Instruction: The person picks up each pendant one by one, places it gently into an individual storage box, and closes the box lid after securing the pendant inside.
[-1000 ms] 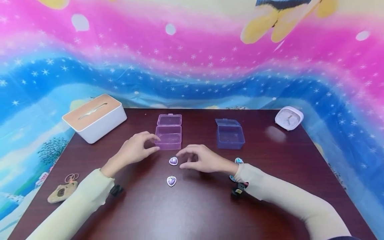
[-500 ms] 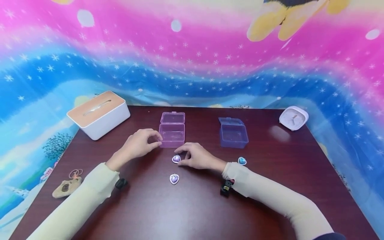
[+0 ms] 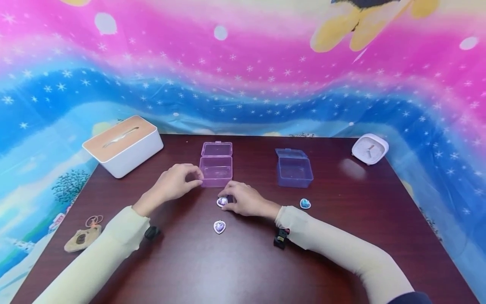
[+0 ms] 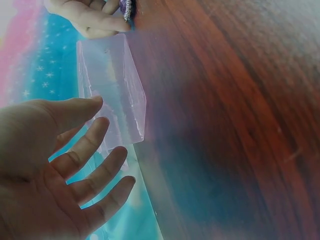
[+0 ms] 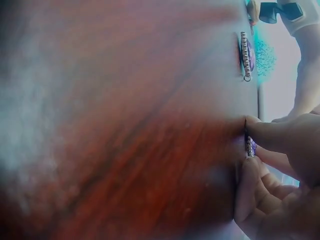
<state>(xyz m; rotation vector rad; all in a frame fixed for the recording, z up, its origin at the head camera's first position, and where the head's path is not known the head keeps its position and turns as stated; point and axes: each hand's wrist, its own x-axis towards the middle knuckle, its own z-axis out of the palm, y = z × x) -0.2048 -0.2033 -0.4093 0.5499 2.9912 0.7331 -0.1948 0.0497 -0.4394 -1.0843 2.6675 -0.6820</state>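
My right hand pinches a purple heart-shaped gem charm with a beaded silver rim between thumb and forefinger, low at the table. In the right wrist view the fingertips sit at both ends of that charm. A second purple heart charm lies nearer the front. My left hand is at the left front corner of a pink clear plastic box, whose lid is up. Its fingers are loosely bent and spread in the left wrist view, the thumb tip overlapping the box.
A blue clear box, lid raised, stands right of the pink one. A blue heart charm lies before it. A tissue box, a white clock and a tan keychain pouch stand toward the sides of the table.
My right hand has moved left and its fingertips have come together on the purple charm. The left hand has stayed by the pink box. The second blue charm is now hidden behind the right sleeve.
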